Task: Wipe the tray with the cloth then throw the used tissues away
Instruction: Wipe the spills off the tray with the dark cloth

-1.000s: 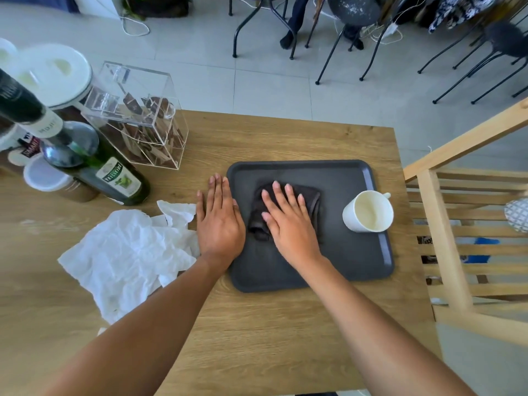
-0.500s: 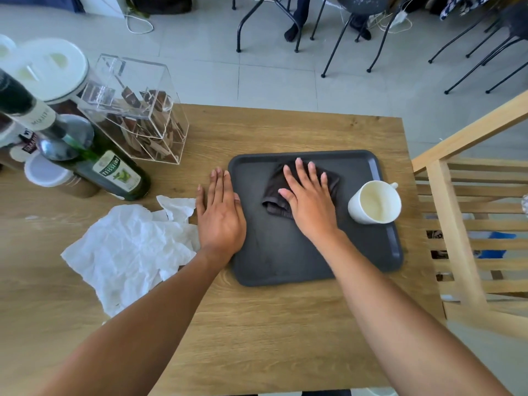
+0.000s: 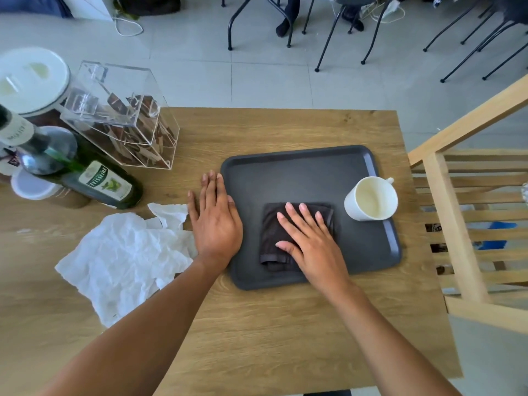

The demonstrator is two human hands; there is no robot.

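Observation:
A dark grey tray [image 3: 300, 172] lies on the wooden table. On its near middle sits a folded dark brown cloth [image 3: 271, 232]. My right hand [image 3: 311, 244] presses flat on the cloth, fingers spread. My left hand [image 3: 215, 221] lies flat on the table against the tray's left rim, thumb side over the edge. Crumpled white tissues [image 3: 123, 258] lie on the table to the left of my left hand, touching it. A white cup [image 3: 371, 198] stands on the tray's right side.
A green bottle [image 3: 100, 184], a clear acrylic box [image 3: 120, 118], a white-lidded jar [image 3: 28, 78] and a small white-lidded container [image 3: 31, 187] crowd the table's far left. A wooden slatted rail [image 3: 468, 212] stands right of the table. Chair legs stand on the floor beyond.
My right hand has slid the cloth from the tray's far part back toward its near middle. My left hand stays at the tray's left rim.

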